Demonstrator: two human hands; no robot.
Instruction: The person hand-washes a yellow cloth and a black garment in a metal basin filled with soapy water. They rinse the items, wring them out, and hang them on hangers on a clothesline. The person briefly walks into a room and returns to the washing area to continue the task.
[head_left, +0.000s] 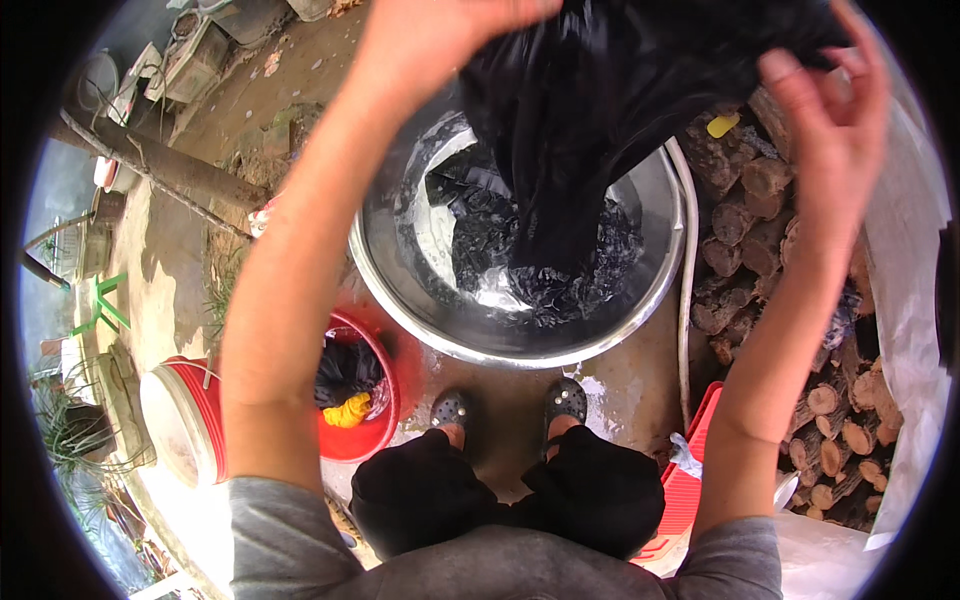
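A wet black garment is held up between both hands at the top of the view, its lower end hanging down into a large metal basin. My left hand grips the cloth at upper left, its fingertips partly cut off by the picture's edge. On the far side, my right hand pinches the garment's right end between thumb and fingers. Water and more dark, wet cloth show inside the basin, partly hidden behind the hanging fabric.
Left of my feet stands a red bucket holding dark and yellow cloth. Beyond it is a lidded red-and-white bucket. A pale hose runs past stacked firewood. A red plastic washboard leans at right.
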